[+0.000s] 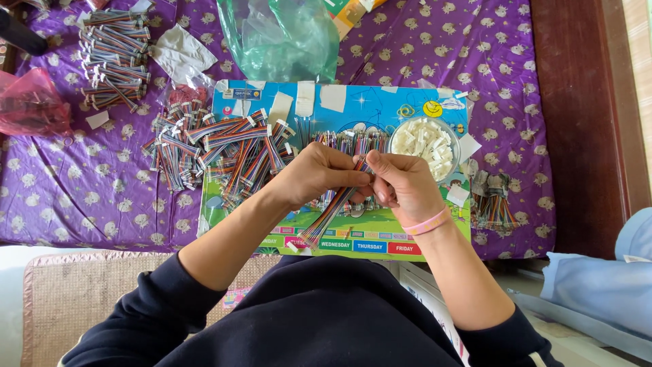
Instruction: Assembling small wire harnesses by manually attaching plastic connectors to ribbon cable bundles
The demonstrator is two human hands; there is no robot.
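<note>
Above the colourful board (380, 231), both hands' fingers (370, 178) pinching a rainbow ribbon cable (333, 211).

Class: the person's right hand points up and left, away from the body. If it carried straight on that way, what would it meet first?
Probably the left hand, touching the right hand around the wire ribbon; depth is unclear.

I hold a rainbow ribbon cable (334, 207) slanted above my colourful board's (380, 238) near edge, its loose end fanning toward me.

i see bright, even daylight, strongest at the right edge; shadows soft, focus sharp, slight bending at the edges.
</note>
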